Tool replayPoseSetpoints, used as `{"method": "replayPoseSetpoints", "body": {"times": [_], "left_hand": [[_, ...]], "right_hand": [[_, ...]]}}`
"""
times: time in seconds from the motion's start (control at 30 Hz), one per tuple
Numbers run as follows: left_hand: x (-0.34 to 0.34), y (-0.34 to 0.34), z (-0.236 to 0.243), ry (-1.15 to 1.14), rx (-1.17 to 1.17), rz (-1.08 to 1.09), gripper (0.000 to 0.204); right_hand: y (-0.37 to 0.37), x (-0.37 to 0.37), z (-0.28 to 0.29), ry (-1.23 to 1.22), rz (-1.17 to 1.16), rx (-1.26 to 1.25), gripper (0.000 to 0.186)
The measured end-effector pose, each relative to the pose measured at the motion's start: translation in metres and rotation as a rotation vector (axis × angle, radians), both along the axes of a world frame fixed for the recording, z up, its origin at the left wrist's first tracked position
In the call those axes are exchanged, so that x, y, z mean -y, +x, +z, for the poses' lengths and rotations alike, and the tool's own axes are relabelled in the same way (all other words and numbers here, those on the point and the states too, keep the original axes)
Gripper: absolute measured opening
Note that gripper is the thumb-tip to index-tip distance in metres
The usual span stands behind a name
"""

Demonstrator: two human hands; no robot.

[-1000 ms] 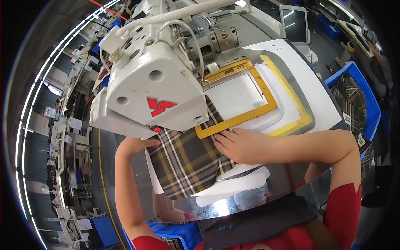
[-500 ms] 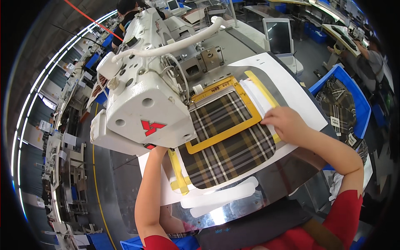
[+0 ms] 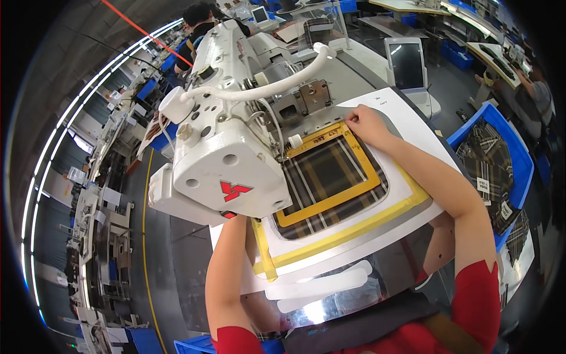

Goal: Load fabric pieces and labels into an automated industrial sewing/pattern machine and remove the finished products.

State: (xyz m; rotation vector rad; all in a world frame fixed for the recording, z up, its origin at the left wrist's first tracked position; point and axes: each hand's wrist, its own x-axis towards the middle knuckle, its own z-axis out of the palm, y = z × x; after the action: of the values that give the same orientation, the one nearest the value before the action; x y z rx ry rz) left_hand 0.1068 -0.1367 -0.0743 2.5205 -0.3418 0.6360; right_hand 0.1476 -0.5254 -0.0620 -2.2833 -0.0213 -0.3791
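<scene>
I see a factory hall with a dark grey floor crossed by a yellow line. Long strip lights curve along the left rim. Workbenches line the far side, and blue bins stand at the right.

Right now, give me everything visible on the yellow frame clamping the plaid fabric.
The yellow frame is a flat, rectangular open border, plastic-looking, lying level on the white template plate under the white sewing machine head. Dark plaid fabric shows through its window and past its lower edge. Its near-left corner is hidden by the machine. The right hand rests fingertips on its far right corner. The left hand is out of sight beneath the machine.
</scene>
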Motion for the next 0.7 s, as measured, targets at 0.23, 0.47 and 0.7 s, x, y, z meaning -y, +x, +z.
{"method": "replayPoseSetpoints", "body": {"times": [0.23,0.47,0.7], "left_hand": [[-0.006,-0.033,0.030,-0.242,-0.273,0.119,0.028],[0.008,-0.118,0.051,0.018,-0.192,-0.334,0.012],[0.065,-0.154,0.049,0.348,-0.167,-0.508,0.053]], "right_hand": [[-0.039,0.009,0.011,0.172,0.060,0.180,0.026],[-0.182,0.011,0.024,-0.375,0.484,0.323,0.019],[-0.192,-0.006,0.022,-0.569,0.498,0.375,0.028]]}}
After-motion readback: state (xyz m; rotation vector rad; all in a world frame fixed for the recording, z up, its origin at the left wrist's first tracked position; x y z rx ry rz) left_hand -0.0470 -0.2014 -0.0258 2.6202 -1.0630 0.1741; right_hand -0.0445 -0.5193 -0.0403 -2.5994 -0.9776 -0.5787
